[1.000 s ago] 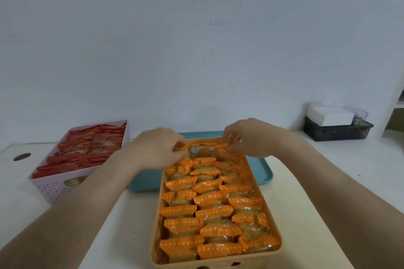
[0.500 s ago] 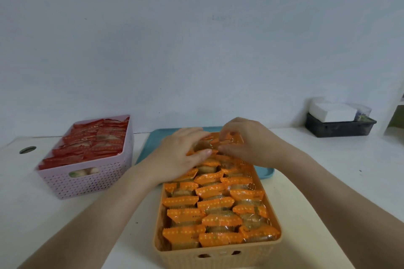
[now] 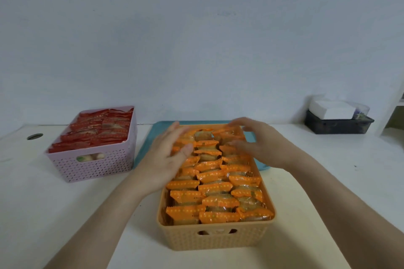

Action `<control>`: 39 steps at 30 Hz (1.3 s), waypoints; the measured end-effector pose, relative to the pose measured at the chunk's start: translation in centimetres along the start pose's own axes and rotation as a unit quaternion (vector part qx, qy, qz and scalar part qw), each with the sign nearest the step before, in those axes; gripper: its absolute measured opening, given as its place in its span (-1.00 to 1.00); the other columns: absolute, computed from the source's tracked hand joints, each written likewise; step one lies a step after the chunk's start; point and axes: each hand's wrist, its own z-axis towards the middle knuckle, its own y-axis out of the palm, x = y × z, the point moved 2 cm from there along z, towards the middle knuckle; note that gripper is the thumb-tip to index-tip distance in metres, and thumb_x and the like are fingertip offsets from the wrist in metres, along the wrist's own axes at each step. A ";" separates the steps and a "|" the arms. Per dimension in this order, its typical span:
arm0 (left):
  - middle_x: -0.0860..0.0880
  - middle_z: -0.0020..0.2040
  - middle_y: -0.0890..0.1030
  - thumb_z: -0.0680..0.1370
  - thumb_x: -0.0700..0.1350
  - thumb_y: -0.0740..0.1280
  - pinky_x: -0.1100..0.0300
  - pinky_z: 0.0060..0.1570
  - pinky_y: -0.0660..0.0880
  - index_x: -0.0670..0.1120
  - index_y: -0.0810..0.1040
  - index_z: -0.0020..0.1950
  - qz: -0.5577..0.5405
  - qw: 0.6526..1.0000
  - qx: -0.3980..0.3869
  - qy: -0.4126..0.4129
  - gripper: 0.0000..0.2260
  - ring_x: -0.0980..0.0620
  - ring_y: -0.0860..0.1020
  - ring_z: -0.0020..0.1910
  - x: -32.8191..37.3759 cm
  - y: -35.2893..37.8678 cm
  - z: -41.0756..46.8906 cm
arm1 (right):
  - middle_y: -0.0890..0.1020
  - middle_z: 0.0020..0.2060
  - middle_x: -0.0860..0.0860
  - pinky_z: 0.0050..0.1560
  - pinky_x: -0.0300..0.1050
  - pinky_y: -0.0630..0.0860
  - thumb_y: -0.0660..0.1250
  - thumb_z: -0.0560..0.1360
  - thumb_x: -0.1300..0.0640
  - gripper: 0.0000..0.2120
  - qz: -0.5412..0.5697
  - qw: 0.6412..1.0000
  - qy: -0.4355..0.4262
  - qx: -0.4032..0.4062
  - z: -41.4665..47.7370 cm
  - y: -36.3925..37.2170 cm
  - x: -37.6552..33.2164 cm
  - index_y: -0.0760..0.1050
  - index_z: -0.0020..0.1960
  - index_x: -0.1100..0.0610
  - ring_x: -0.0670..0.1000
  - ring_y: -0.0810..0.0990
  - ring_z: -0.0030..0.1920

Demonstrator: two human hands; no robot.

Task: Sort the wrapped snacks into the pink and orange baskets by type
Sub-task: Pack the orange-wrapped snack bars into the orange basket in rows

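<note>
An orange basket stands in front of me, packed with rows of orange-wrapped snacks. A pink basket at the left holds red-wrapped snacks. My left hand hovers flat over the far left rows of the orange basket, fingers spread, holding nothing. My right hand hangs over the far right rows, fingers curved and apart, also empty. Both hands hide some of the far snacks.
A teal tray lies under and behind the far end of the orange basket. A dark bin with a white box stands at the back right. A round hole is in the white table at far left.
Both hands have lifted off the far snacks and spread apart, fingers opening. The view has shifted so both baskets appear lower and nearer.
</note>
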 end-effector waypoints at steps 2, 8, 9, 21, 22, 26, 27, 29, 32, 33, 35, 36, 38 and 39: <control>0.21 0.40 0.32 0.59 0.00 0.26 0.04 0.46 0.19 0.24 0.31 0.38 -0.122 0.989 0.046 -0.065 -0.63 0.20 0.19 0.47 -0.3 -0.3 -1.6 | 0.47 0.32 -0.02 0.15 -0.10 0.48 0.25 0.57 -0.08 -0.52 0.076 0.995 0.066 0.028 -1.8 -0.2 -0.3 0.27 0.45 -0.02 0.01 0.46 0.30; 0.14 0.15 0.65 0.61 -0.20 0.22 0.06 0.13 0.48 0.15 0.49 0.27 -0.333 0.932 0.009 -0.144 -0.68 0.12 0.61 0.14 -0.7 1.7 -7.3 | 0.69 -0.04 0.02 -0.14 0.01 0.67 0.02 0.65 -0.09 -0.62 0.178 0.958 0.194 -0.117 -7.0 1.1 -1.4 0.52 0.16 0.08 0.04 0.70 -0.12; 0.13 0.12 0.67 0.61 -0.19 0.22 0.04 0.12 0.49 0.17 0.50 0.27 -0.338 0.929 0.020 -0.151 -0.68 0.09 0.63 0.12 -0.5 1.9 -7.6 | 0.69 -0.06 0.03 -0.15 0.01 0.67 0.01 0.66 -0.07 -0.63 0.178 0.957 0.201 -0.109 -7.2 1.4 -1.4 0.53 0.11 0.08 0.04 0.71 -0.12; 0.09 0.08 0.69 0.63 -0.11 0.15 0.12 0.00 0.49 0.21 0.56 0.21 -0.324 0.935 -0.009 -0.146 -0.70 0.06 0.65 0.07 2.0 2.6 -2.0 | 0.61 -0.36 0.13 -0.46 -0.15 0.47 0.11 0.61 0.15 -0.66 0.112 0.971 0.204 0.063 -3.8 -1.4 1.1 0.57 -0.12 0.33 0.07 0.57 -0.41; 0.06 0.06 0.70 0.63 -0.10 0.15 0.11 0.00 0.48 0.22 0.58 0.18 -0.327 0.933 -0.011 -0.152 -0.70 0.02 0.65 0.05 2.1 2.7 -1.0 | 0.63 -0.32 0.16 -0.46 -0.16 0.49 0.11 0.61 0.15 -0.66 0.130 0.967 0.209 0.066 -3.1 -1.9 1.3 0.57 -0.08 0.34 0.07 0.60 -0.39; 0.03 -0.09 0.70 0.61 -0.11 0.16 0.10 -0.10 0.43 0.21 0.67 -0.05 -0.310 0.937 0.004 -0.160 -0.67 0.03 0.62 -0.14 2.0 3.5 2.8 | 0.68 -0.17 0.24 -0.33 -0.14 0.57 0.12 0.62 0.12 -0.66 0.176 0.952 0.240 0.076 -0.3 -2.6 2.6 0.55 0.08 0.35 0.10 0.63 -0.26; 0.02 -0.13 0.69 0.60 -0.12 0.16 0.11 -0.13 0.41 0.19 0.68 -0.05 -0.309 0.937 0.012 -0.163 -0.68 0.03 0.58 -0.16 1.9 3.8 4.2 | 0.66 -0.21 0.20 -0.35 -0.17 0.55 0.14 0.62 0.13 -0.66 0.190 0.946 0.250 0.082 0.6 -2.9 3.1 0.55 0.10 0.36 0.08 0.61 -0.27; 0.02 -0.15 0.68 0.59 -0.11 0.17 0.10 -0.11 0.40 0.16 0.68 -0.05 -0.314 0.932 0.028 -0.176 -0.70 0.02 0.57 -0.15 1.4 4.1 5.8 | 0.62 -0.22 0.13 -0.31 -0.17 0.55 0.17 0.60 0.10 -0.68 0.236 0.927 0.276 0.089 1.5 -2.6 3.8 0.54 0.11 0.33 0.04 0.59 -0.25; -0.03 -0.07 0.71 0.60 -0.04 0.18 0.01 0.01 0.44 0.12 0.69 0.02 -0.339 0.920 0.040 -0.191 -0.73 -0.02 0.61 -0.06 0.4 4.7 8.1 | 0.63 -0.10 0.10 -0.08 -0.03 0.53 0.17 0.60 0.00 -0.68 0.304 0.898 0.305 0.087 2.7 -2.0 4.9 0.54 0.11 0.22 0.06 0.58 -0.12; -0.05 -0.05 0.71 0.60 -0.02 0.17 0.00 0.03 0.45 0.09 0.68 0.04 -0.345 0.916 0.043 -0.199 -0.73 -0.04 0.61 -0.03 0.1 5.0 8.7 | 0.63 -0.11 0.08 -0.10 -0.04 0.51 0.16 0.60 -0.03 -0.68 0.311 0.895 0.307 0.085 3.1 -1.8 5.0 0.54 0.08 0.18 0.04 0.58 -0.12; -0.02 -0.14 0.70 0.60 0.00 0.18 0.04 -0.03 0.44 0.01 0.67 -0.02 -0.355 0.911 0.049 -0.205 -0.73 -0.01 0.59 -0.08 -0.5 6.0 9.8 | 0.64 -0.13 0.05 -0.19 -0.08 0.48 0.14 0.61 -0.07 -0.70 0.315 0.897 0.300 0.082 3.6 -1.3 5.4 0.53 0.02 0.12 0.01 0.58 -0.14; 0.01 -0.20 0.69 0.59 0.02 0.19 0.06 -0.06 0.44 0.01 0.66 -0.08 -0.360 0.908 0.049 -0.207 -0.74 0.00 0.58 -0.11 -0.7 6.5 10.2 | 0.64 -0.14 0.05 -0.21 -0.09 0.47 0.13 0.61 -0.06 -0.71 0.314 0.899 0.295 0.081 3.9 -1.0 5.7 0.53 0.01 0.10 0.01 0.58 -0.15; 0.03 -0.16 0.71 0.60 0.03 0.20 0.08 -0.04 0.47 0.03 0.66 -0.07 -0.376 0.903 0.044 -0.201 -0.75 0.02 0.63 -0.11 -0.9 7.8 10.5 | 0.65 -0.10 0.08 -0.24 -0.11 0.48 0.09 0.64 -0.03 -0.72 0.294 0.909 0.283 0.079 4.1 -0.5 6.6 0.51 0.06 0.10 0.01 0.60 -0.16; 0.03 -0.12 0.72 0.61 0.03 0.21 0.11 -0.06 0.50 0.06 0.67 -0.04 -0.384 0.901 0.044 -0.195 -0.76 0.06 0.66 -0.11 -0.9 8.3 10.5 | 0.66 -0.07 0.10 -0.24 -0.11 0.50 0.07 0.65 -0.01 -0.72 0.279 0.916 0.275 0.083 4.2 -0.3 7.0 0.50 0.09 0.10 0.03 0.61 -0.16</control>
